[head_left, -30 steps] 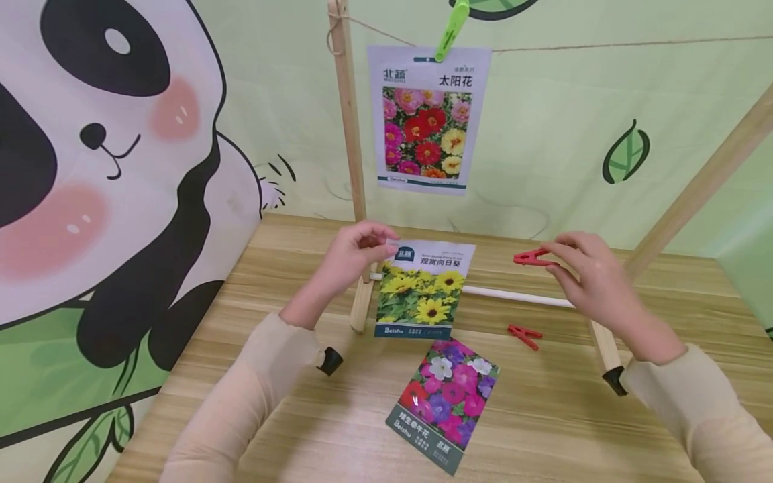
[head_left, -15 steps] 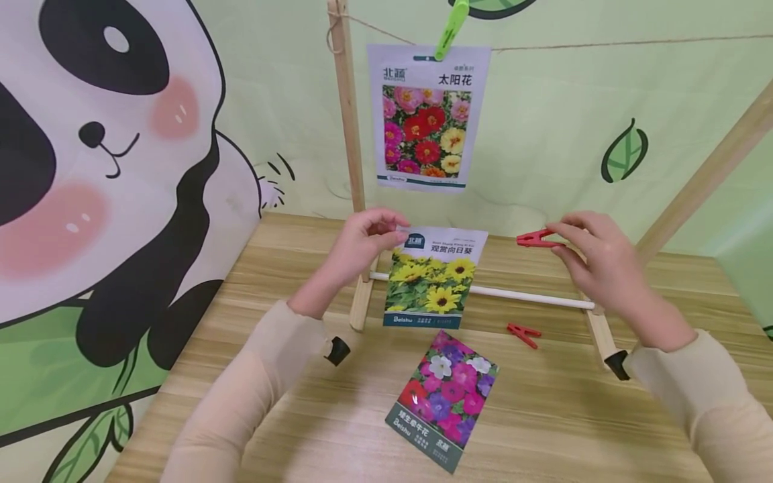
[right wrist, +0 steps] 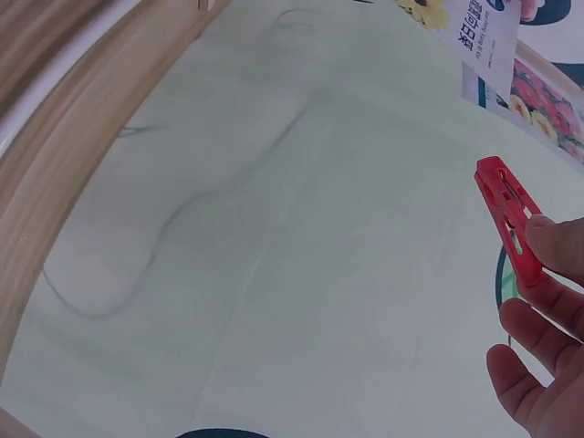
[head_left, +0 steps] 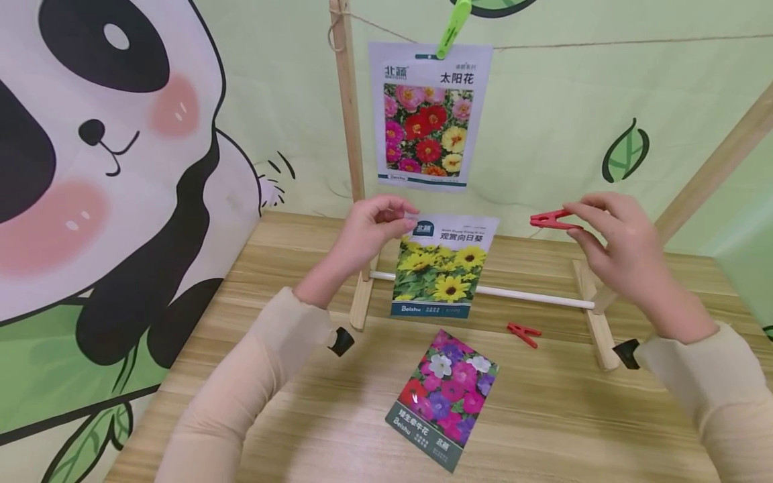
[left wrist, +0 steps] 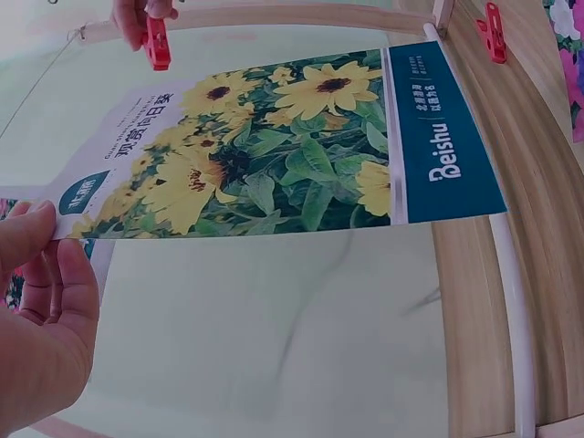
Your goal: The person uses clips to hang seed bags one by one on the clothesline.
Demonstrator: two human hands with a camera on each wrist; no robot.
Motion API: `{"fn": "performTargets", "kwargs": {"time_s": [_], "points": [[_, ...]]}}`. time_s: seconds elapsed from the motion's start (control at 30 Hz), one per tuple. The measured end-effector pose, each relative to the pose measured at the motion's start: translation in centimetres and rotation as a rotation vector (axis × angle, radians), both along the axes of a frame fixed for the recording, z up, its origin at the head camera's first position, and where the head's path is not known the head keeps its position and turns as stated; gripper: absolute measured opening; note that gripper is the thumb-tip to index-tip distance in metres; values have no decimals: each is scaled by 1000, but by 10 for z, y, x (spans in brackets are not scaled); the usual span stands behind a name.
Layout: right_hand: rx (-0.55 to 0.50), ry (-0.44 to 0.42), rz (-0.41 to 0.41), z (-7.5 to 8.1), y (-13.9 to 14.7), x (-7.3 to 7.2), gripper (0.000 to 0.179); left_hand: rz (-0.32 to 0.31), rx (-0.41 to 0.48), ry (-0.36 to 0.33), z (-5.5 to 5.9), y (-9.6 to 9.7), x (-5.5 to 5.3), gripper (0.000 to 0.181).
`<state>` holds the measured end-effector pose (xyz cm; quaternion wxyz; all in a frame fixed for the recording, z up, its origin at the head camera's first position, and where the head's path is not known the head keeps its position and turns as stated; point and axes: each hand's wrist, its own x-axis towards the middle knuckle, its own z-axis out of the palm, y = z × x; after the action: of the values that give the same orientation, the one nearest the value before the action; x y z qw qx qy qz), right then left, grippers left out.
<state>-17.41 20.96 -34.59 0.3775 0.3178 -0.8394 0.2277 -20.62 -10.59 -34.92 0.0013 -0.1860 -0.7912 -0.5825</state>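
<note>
My left hand (head_left: pixel 371 235) pinches the upper left corner of a seed packet (head_left: pixel 443 268) printed with yellow sunflowers, holding it upright above the table. In the left wrist view, the thumb (left wrist: pixel 27 233) lies across the packet's corner. Off to the right, my right hand (head_left: pixel 625 248) pinches a red clothespin (head_left: pixel 551 219) by its handle end, its nose pointing left toward the packet. The right wrist view shows that clothespin (right wrist: pixel 509 219) between thumb and forefinger. Above the left hand, another seed packet (head_left: pixel 429 121) with red and pink blooms hangs from a twine line (head_left: pixel 604 44) by a green clothespin (head_left: pixel 453 30).
A petunia-like flower packet (head_left: pixel 447 399) and a second red clothespin (head_left: pixel 524 333) lie on the wooden table (head_left: pixel 320 429). The wooden frame has a left post (head_left: pixel 348 107), a slanting right post (head_left: pixel 718 168) and a white crossbar (head_left: pixel 531 296). A panda-printed backdrop (head_left: pixel 241 201) stands behind.
Both hands have risen, carrying the sunflower packet and the red clothespin upward and somewhat to the right. The hanging packet and the things lying on the table stay put.
</note>
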Motion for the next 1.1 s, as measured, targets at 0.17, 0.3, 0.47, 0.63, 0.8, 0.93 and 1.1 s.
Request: {"fn": "performTargets", "kwargs": {"time_s": [0.17,0.3,0.47,0.63,0.8,0.93,1.1], "points": [[-9,6,-21,6,3,0,37,-13,-6,13,5,4,-1,17],[21,9,-38,11,5,2,35,-7,5,33,9,7,-1,17],[16,41,-31,16,6,2,36,-4,25,52,15,11,-2,17],[8,55,-39,22,5,2,34,7,38,62,19,14,-4,16],[-3,69,-44,29,3,1,31,19,54,55,20,17,-7,18],[-11,73,-48,35,2,1,31,28,76,38,21,19,-10,17],[-57,71,-50,40,1,-1,32,30,91,33,25,21,-13,17]]}}
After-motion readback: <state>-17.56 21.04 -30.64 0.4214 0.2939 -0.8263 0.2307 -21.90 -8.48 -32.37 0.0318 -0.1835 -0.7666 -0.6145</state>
